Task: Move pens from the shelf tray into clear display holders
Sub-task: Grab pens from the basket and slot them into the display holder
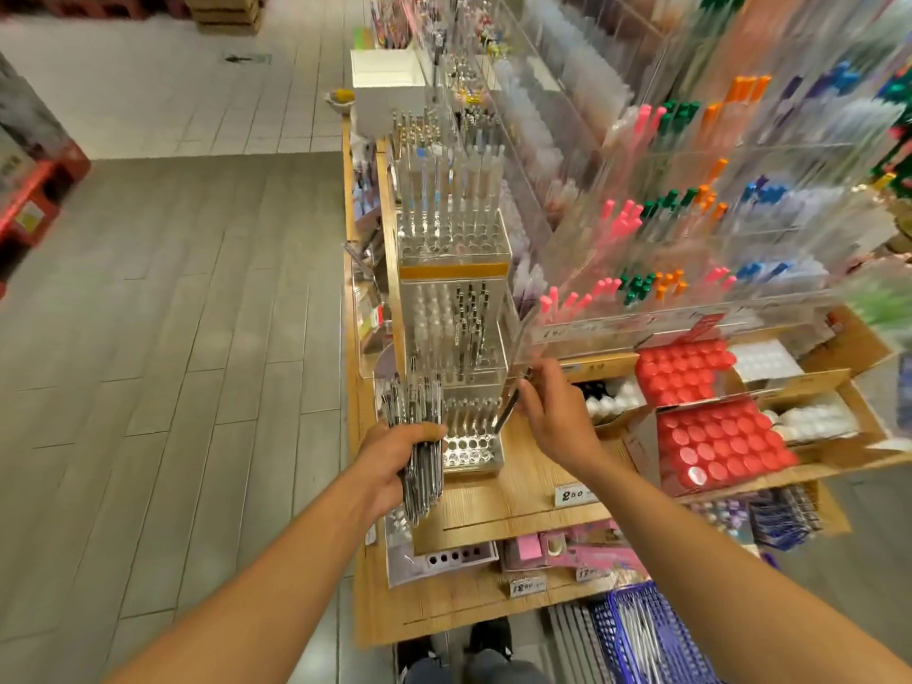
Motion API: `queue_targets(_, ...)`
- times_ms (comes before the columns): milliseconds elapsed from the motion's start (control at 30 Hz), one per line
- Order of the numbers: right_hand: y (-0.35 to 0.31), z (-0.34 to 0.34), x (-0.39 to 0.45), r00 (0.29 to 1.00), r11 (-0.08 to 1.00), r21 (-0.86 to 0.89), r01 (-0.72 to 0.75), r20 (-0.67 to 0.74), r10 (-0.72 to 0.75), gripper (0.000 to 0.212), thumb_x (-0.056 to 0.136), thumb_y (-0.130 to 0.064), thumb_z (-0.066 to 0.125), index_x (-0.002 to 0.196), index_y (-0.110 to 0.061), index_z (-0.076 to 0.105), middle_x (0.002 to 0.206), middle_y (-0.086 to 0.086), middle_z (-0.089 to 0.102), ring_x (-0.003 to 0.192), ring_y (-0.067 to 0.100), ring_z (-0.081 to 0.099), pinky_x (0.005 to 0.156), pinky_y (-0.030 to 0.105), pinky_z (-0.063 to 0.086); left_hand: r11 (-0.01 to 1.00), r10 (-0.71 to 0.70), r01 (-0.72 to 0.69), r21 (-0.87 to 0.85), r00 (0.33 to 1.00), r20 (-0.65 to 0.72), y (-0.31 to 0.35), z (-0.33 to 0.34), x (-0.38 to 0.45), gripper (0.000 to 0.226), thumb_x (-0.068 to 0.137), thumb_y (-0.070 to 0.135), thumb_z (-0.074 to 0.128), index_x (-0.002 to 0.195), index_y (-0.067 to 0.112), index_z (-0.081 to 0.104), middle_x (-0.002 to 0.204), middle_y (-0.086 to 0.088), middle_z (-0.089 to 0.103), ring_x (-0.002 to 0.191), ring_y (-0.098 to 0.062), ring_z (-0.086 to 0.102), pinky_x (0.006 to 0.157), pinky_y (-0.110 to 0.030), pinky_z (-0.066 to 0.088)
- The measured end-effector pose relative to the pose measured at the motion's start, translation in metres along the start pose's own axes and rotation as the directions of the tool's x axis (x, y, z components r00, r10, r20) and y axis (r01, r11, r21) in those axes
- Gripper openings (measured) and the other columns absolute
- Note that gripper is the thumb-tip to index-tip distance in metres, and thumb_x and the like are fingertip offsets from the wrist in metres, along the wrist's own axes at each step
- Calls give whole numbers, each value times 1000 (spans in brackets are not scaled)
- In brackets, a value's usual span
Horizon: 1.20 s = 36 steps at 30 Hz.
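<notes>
left hand (395, 461): a fat bundle of pens (419, 439) is clenched in the fist, held just left of the clear holder's front edge

right hand (552, 417): one dark pen (506, 412) is pinched at its top end, tilted, tip aimed down toward the holder's right front corner

clear holder (471, 449): the nearest tiered block on the wooden shelf (518, 491), front rows of holes looking mostly unfilled, a few pens stood up just behind

step in hand: single pens seem to be fed from the bundle into the holes, one at a time

next move: probably the pen gets straightened upright and its tip lined up over a free hole before being dropped

taller holders behind (451, 308): partly stocked already

hard to make out: the shelf tray itself can't be picked out; everything right of the holder is smeared with blur, so labels can't be read
</notes>
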State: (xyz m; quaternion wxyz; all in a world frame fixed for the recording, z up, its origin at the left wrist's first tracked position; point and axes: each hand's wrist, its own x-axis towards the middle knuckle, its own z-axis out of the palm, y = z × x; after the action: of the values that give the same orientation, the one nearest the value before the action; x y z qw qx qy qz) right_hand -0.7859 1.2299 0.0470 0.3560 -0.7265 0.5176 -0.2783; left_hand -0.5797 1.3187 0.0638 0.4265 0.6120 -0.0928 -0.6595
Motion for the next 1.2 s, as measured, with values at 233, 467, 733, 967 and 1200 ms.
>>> queue_targets(233,28,16,2,985,977,-212,2,170,35,12,102,-26,44,106,-15,42,81,-3,57,72,19,55,59,34,40,999,-40,40,-26,999,-4,-9,3,6,49,81,6,75,123,-11,56,76,-14,65,58,-24,62,53,-35,55)
queue_targets(467,48,25,5,968,949,-315,27,245,54,16,102,-30,44,103,-15,49,89,-2,57,76,20,56,68,38,48,999,-23,21,-48,999,-43,-16,5,11,59,77,4,78,128,-7,50,85,-18,65,62,-26,63,53,-37,56)
queue_targets(733,51,41,12,969,896,-439,73,243,40,15,102,-30,44,96,-17,48,92,1,60,82,24,59,64,34,43,998,-30,27,-53,998,-58,-23,13,12,56,78,0,77,126,-9,52,87,-21,66,61,-26,64,51,-35,56)
queue_targets(967,54,32,5,955,850,-526,-17,244,170,35,99,-45,46,100,-13,59,86,4,67,80,24,63,69,36,52,999,-14,12,-43,998,-57,-25,20,10,58,75,1,79,125,-5,50,86,-20,67,62,-26,65,53,-36,57)
queue_targets(1200,10,23,-7,910,974,145,-176,401,104,22,97,-40,55,98,-19,62,83,2,70,61,13,64,55,26,52,1000,16,-16,11,999,-35,-29,21,9,60,72,2,82,125,-4,54,90,-21,70,65,-26,67,55,-35,55)
